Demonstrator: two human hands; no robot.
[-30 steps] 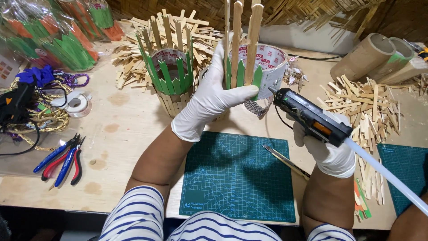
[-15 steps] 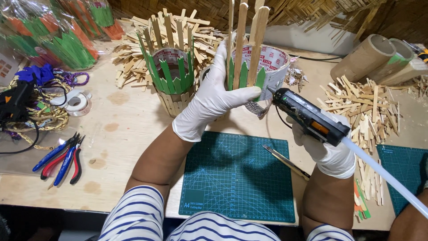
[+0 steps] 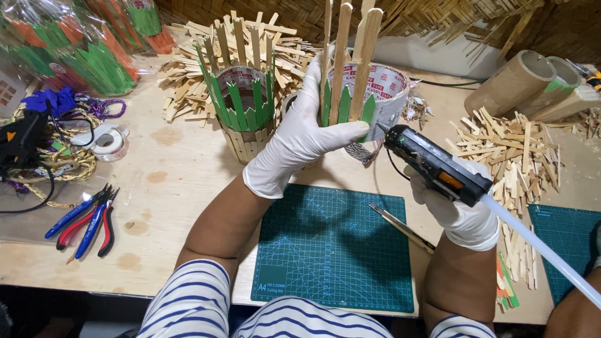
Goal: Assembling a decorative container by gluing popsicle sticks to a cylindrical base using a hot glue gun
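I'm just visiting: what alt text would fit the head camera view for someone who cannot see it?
A gloved left hand holds a tape roll lined with upright craft sticks, while the gloved right hand aims a black glue gun at it. Below lies a green cutting mat; a finished stick holder stands beside it.

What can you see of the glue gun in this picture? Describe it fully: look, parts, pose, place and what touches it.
The glue gun is black with a small orange patch on its side. A long, pale, see-through glue stick pokes out of its back end, running towards the lower right. The gloved right hand grips it from below, above the table edge. It lies slanted, its tip aimed up and left at the roll of tape ringed with wooden sticks.
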